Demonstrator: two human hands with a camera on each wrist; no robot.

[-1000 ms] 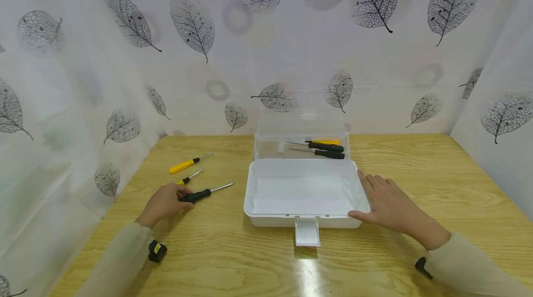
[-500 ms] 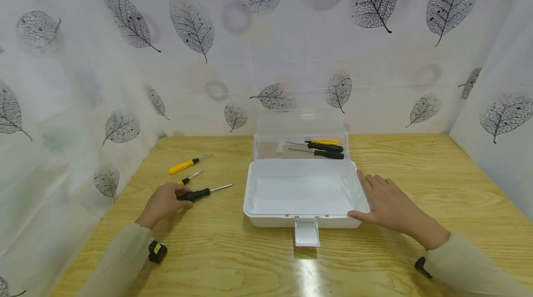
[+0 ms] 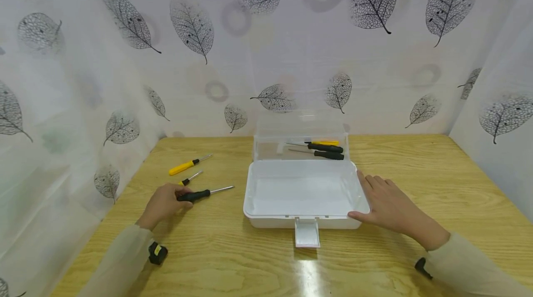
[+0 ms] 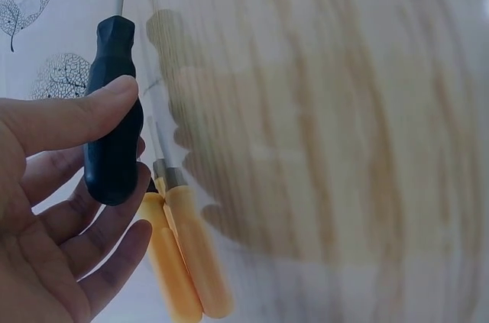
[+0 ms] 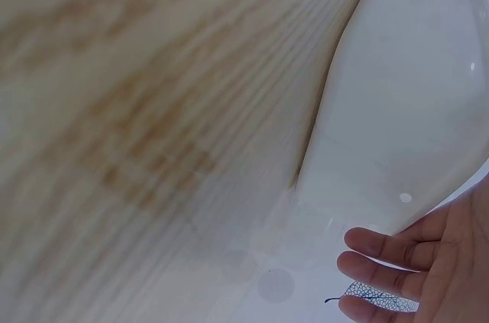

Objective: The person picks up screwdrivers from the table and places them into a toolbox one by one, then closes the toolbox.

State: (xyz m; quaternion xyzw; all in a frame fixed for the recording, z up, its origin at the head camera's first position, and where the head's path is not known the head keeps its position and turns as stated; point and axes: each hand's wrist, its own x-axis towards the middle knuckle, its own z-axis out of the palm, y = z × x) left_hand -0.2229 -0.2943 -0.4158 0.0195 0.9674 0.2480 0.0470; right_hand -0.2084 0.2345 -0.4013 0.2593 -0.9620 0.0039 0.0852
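My left hand [image 3: 164,203] pinches the black handle of a screwdriver [image 3: 195,195] between thumb and fingers, at the left of the table. Its metal shaft points right toward the box. The left wrist view shows the thumb laid across this black handle [image 4: 113,132]. Two yellow-handled screwdrivers lie just beyond the hand: one [image 3: 181,167] in full sight, the other [image 3: 186,180] partly covered by the hand. My right hand [image 3: 387,204] rests against the right side of a white plastic box [image 3: 266,221], thumb on its front corner, fingers extended along the outer wall [image 5: 390,109].
The box's clear lid [image 3: 266,146] is tipped back; two black-handled screwdrivers [image 3: 326,148] and a yellow one [image 3: 326,142] lie in it. A latch [image 3: 307,233] hangs at the box's front. A leaf-patterned curtain [image 3: 283,65] borders the wooden table [image 3: 233,260].
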